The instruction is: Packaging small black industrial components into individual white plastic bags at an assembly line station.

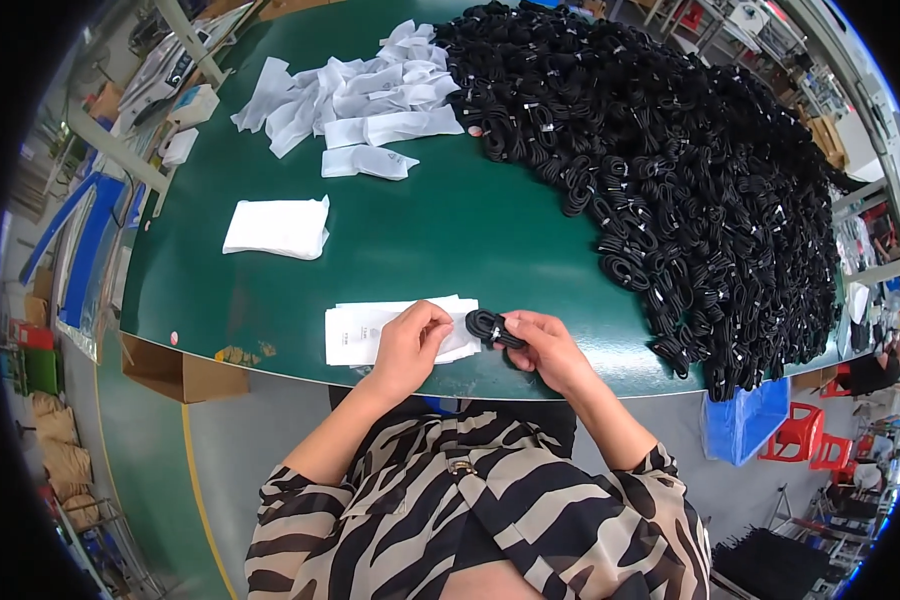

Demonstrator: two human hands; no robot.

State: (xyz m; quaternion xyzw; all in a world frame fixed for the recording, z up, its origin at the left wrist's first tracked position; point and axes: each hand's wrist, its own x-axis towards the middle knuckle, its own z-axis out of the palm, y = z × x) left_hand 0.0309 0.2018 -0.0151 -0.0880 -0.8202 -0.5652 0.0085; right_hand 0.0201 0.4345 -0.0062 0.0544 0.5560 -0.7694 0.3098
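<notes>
Near the front edge of the table lies a small stack of flat white bags (347, 335) with printing on them. My left hand (407, 345) rests over the right part of this stack, its thumb and fingers pinched together at the top bag. What lies between those fingertips is partly hidden. A coiled black cable (488, 327) is in my right hand (545, 348), gripped at its right end by thumb and fingers. The far end of the coil reaches the right end of the bags, close to my left fingertips.
A large heap of coiled black cables (670, 190) covers the table's right side. Filled white bags (370, 95) are piled at the back left, and a neat white stack (278, 228) lies nearer. Below the table are a cardboard box (185, 370) and a blue bin (740, 425).
</notes>
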